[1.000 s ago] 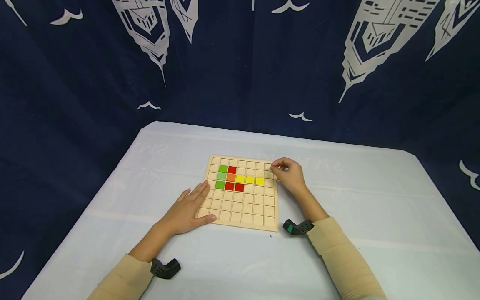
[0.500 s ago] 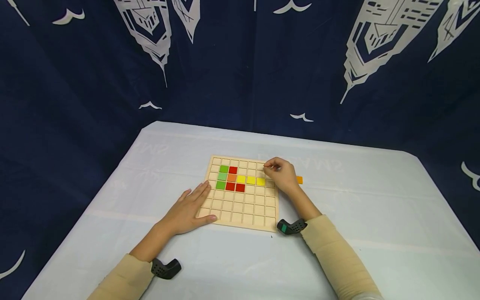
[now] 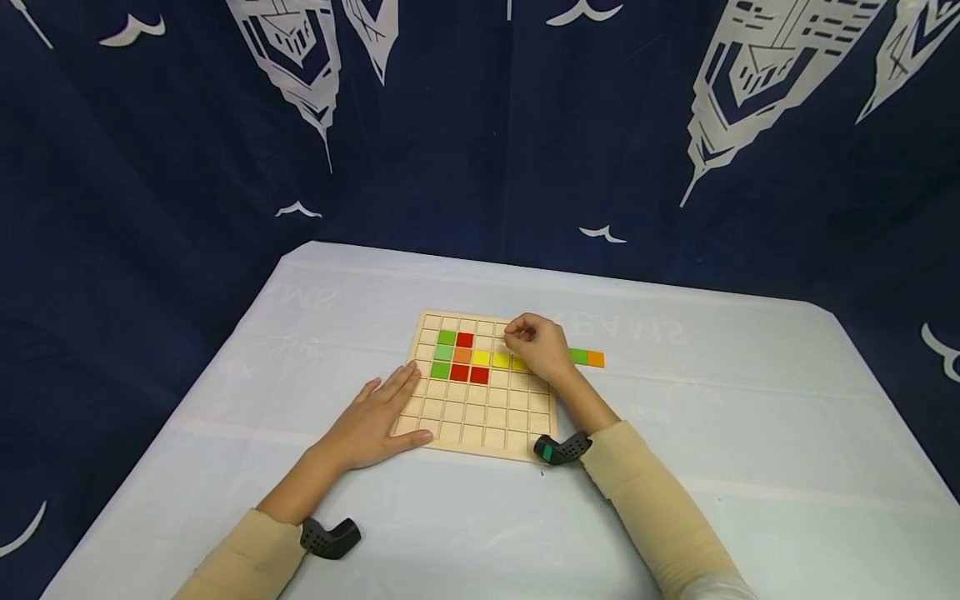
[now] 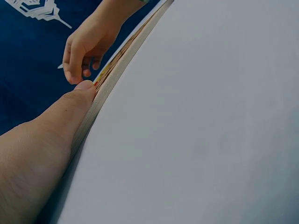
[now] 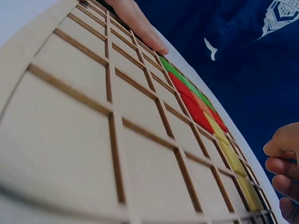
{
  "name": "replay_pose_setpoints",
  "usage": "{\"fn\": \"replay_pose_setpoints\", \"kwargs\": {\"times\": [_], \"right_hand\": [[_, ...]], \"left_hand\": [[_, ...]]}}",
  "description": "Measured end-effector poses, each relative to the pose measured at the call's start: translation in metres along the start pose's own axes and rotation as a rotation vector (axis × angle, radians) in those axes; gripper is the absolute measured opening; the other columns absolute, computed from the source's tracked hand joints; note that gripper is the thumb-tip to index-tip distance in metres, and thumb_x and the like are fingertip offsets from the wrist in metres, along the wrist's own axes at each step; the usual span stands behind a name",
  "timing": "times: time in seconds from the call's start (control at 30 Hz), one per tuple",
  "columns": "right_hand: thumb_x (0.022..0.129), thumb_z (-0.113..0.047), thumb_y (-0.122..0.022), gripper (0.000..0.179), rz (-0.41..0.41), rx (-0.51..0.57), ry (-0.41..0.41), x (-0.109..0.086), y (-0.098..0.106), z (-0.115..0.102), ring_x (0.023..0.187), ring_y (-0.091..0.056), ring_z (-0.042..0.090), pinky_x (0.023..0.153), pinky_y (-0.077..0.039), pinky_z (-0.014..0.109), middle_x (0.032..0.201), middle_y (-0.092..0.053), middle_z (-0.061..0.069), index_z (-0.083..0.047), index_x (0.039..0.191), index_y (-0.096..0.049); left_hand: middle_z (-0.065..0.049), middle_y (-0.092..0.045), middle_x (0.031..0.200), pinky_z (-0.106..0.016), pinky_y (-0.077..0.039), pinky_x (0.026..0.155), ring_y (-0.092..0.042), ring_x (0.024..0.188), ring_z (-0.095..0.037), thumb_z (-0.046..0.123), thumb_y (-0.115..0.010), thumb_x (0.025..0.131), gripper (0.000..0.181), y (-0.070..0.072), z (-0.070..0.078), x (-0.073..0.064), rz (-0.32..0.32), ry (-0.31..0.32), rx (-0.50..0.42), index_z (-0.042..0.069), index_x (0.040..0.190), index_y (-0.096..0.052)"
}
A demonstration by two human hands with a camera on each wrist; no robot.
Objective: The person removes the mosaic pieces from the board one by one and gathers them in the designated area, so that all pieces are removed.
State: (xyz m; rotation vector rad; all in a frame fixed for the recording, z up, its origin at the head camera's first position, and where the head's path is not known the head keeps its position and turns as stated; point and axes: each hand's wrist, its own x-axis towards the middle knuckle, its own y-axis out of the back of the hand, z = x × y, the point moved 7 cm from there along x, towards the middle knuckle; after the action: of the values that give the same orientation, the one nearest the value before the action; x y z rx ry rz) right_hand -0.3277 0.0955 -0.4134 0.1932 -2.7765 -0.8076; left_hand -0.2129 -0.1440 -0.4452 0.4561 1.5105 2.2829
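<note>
In the head view, a pale wooden grid board (image 3: 472, 417) lies on the white table. Several small square tiles fill some cells: green tiles (image 3: 439, 370), red tiles (image 3: 478, 376), an orange tile (image 3: 462, 355) and a row of yellow tiles (image 3: 501, 360). My left hand (image 3: 372, 421) lies spread along the board's left side, fingertips and thumb on its edge. Over the upper right cells hovers my right hand (image 3: 542, 345), thumb and forefinger drawn together just above the yellow row; I cannot tell whether a tile is between them. Its curled fingers (image 5: 282, 165) show in the right wrist view.
A green tile (image 3: 579, 357) and an orange tile (image 3: 596, 359) lie side by side on the table, right of the board. Beyond the table's back edge hangs a dark blue curtain (image 3: 480, 158) with white prints. Each wrist wears a black camera mount (image 3: 330, 538).
My right hand has moved left from the board's right edge to over its cells, uncovering the orange tile and then the green one on the table. My left hand stays put.
</note>
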Motion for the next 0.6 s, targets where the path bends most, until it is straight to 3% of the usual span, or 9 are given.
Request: {"fn": "replay_pose_setpoints", "kwargs": {"times": [0.27, 0.6], "right_hand": [[0.091, -0.012, -0.067, 0.007, -0.053, 0.002, 0.003, 0.007, -0.019, -0.011, 0.077, -0.056, 0.020, 0.067, -0.046, 0.031, 0.084, -0.065, 0.005, -0.006, 0.094, -0.069], [0.091, -0.009, -0.067, 0.005, -0.059, 0.015, 0.033, 0.010, -0.034, -0.016, 0.074, -0.054, 0.020, 0.066, -0.044, 0.030, 0.083, -0.065, 0.005, -0.004, 0.092, -0.069]], "left_hand": [[-0.007, -0.014, 0.162, -0.052, -0.014, 0.116, -0.013, 0.148, -0.024, 0.064, -0.055, 0.089, 0.096, 0.000, -0.001, 0.000, 0.001, 0.003, -0.003, 0.003, 0.155, -0.021], [-0.007, -0.014, 0.162, -0.052, -0.014, 0.116, -0.014, 0.148, -0.024, 0.065, -0.054, 0.088, 0.097, -0.002, -0.002, 0.001, 0.001, 0.008, -0.001, 0.003, 0.155, -0.021]]}}
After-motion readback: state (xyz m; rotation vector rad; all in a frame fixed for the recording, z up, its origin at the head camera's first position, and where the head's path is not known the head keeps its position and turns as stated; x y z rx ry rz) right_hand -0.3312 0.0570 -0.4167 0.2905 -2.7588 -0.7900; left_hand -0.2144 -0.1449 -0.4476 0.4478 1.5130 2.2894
